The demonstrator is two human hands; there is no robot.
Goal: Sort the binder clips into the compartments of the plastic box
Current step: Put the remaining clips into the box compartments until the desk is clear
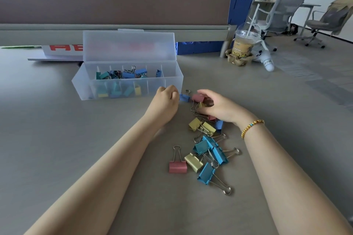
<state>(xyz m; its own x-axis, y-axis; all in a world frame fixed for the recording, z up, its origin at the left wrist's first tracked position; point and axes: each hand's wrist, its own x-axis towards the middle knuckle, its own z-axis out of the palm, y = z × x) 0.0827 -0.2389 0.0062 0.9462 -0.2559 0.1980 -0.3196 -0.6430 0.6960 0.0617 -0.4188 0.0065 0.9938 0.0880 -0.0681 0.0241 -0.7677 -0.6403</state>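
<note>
A clear plastic box (172,82) with its lid up stands on the table, and several blue, teal and yellow clips lie in its compartments. My left hand (166,101) rests just in front of the box's right end, fingers closed on a dark blue binder clip (184,97). My right hand (215,106) hovers over the top of the loose pile, fingertips pinching a red binder clip (197,97), with a small yellow clip (201,104) under the fingers. The pile (206,150) of yellow, blue, teal and red clips stretches toward me between my forearms.
A lidded drink cup with a straw (244,44) sits in a cardboard holder at the table's far right corner. A white sign with red letters (63,48) lies behind the box. Office chairs (282,11) stand beyond the table.
</note>
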